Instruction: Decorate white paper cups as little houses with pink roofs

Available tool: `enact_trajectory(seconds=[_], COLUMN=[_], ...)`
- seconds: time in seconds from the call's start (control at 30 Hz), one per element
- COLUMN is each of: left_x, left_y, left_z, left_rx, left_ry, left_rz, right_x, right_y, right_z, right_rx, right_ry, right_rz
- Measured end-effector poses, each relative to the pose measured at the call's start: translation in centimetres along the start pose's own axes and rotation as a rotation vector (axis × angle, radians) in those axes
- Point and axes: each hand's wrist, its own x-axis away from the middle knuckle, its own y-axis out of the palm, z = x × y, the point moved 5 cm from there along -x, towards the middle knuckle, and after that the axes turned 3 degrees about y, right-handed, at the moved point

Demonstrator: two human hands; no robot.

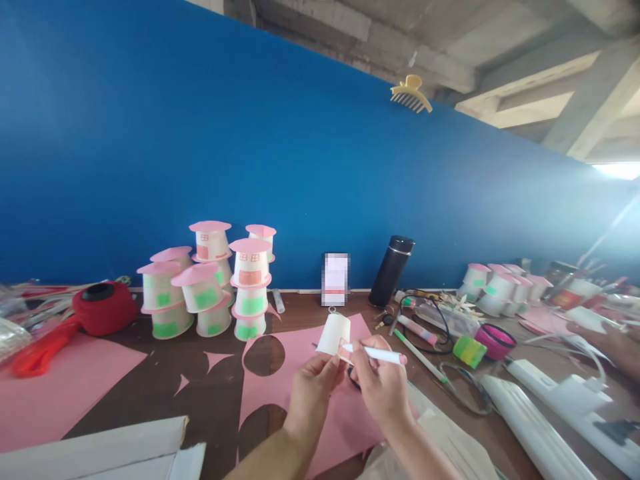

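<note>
My left hand (311, 393) pinches the rim of a white paper cup (334, 333), which is tilted over the pink paper sheet (270, 390). A marker pen (379, 354) with a white barrel and pink end sits in my right hand (384, 390), its tip at the cup near a patch of reddish drawing. The sheet under my hands has round holes cut out. Behind to the left stand stacked paper cups (251, 270) with pink paper tops, some bearing red windows and doors, others green patches.
A black bottle (393, 272) stands by the blue partition (300, 147). Red scissors (43, 350), a green marker (420, 355), a tape roll (470, 351) and a power strip (575, 407) lie around. Another person's hand (613, 347) is at the far right.
</note>
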Motion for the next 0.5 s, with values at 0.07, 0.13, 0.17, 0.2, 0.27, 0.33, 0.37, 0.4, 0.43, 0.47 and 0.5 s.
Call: enact_trajectory(seconds=[0.07, 0.13, 0.17, 0.2, 0.27, 0.33, 0.37, 0.4, 0.43, 0.47, 0.5], left_x=[0.09, 0.10, 0.09, 0.07, 0.03, 0.02, 0.02, 0.04, 0.05, 0.07, 0.09], left_y=[0.10, 0.11, 0.11, 0.12, 0.12, 0.12, 0.13, 0.16, 0.20, 0.25, 0.29], left_z=[0.11, 0.08, 0.05, 0.00, -0.07, -0.12, -0.13, -0.11, -0.07, -0.02, 0.03], left_rx=[0.010, 0.019, 0.028, 0.039, 0.063, 0.076, 0.079, 0.080, 0.081, 0.081, 0.080], left_ry=[0.000, -0.001, -0.001, -0.001, -0.005, -0.014, -0.018, -0.019, -0.016, -0.013, -0.009], left_rz=[-0.005, -0.002, -0.001, -0.003, -0.005, -0.004, -0.003, -0.005, -0.007, -0.009, -0.010], right_x=[0.01, -0.02, -0.05, -0.08, -0.14, -0.18, -0.19, -0.19, -0.19, -0.20, -0.20], right_y=[0.01, 0.02, 0.02, 0.02, 0.02, 0.05, 0.08, 0.11, 0.13, 0.16, 0.17], right_z=[0.04, 0.08, 0.09, 0.10, 0.13, 0.22, 0.28, 0.34, 0.41, 0.48, 0.55], right_rx=[-0.005, -0.010, -0.010, -0.009, -0.005, -0.006, -0.009, -0.013, -0.017, -0.019, -0.020], right_ry=[0.003, 0.006, 0.005, 0.004, 0.001, 0.003, 0.005, 0.006, 0.008, 0.008, 0.008], right_rz=[-0.002, 0.000, 0.005, 0.009, 0.015, 0.016, 0.015, 0.014, 0.014, 0.013, 0.013])
